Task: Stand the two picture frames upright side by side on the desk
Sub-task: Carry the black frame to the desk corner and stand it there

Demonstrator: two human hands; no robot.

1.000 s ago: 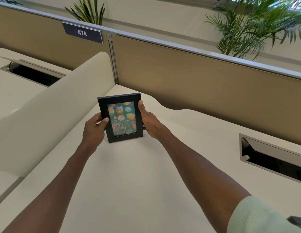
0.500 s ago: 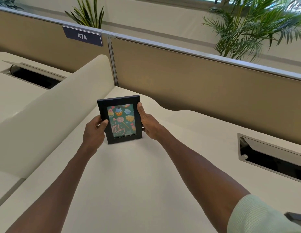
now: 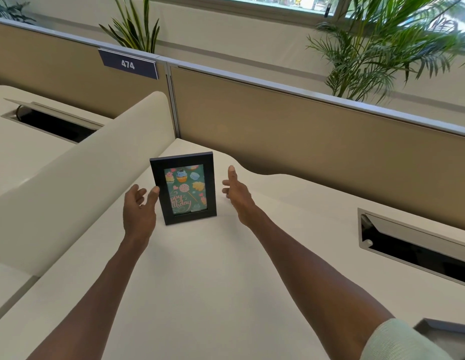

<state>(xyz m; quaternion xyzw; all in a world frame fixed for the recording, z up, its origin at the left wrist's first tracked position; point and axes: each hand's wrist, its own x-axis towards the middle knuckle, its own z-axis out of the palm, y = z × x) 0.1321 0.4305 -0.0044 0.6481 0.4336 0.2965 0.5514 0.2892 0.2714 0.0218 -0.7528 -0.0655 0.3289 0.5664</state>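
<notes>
A black picture frame (image 3: 185, 188) with a green birthday card of cupcakes and a lollipop stands upright on the cream desk (image 3: 200, 294), near its back left corner. My left hand (image 3: 139, 209) is open just left of the frame, the thumb tip at or very near its left edge. My right hand (image 3: 236, 194) is open a little to the right of the frame, fingers spread, not touching it. A dark corner of another flat thing (image 3: 447, 331), perhaps the second frame, shows at the bottom right behind my sleeve.
A cream curved divider (image 3: 78, 172) runs along the desk's left side. Tan partition panels (image 3: 317, 141) close the back, with a "474" sign (image 3: 128, 64). An open cable slot (image 3: 413, 245) is cut into the desk at the right. Potted palms (image 3: 376, 45) stand behind the partition.
Both hands held the frame by its sides before. Now they have let go and moved apart, and the frame stands on its own.
</notes>
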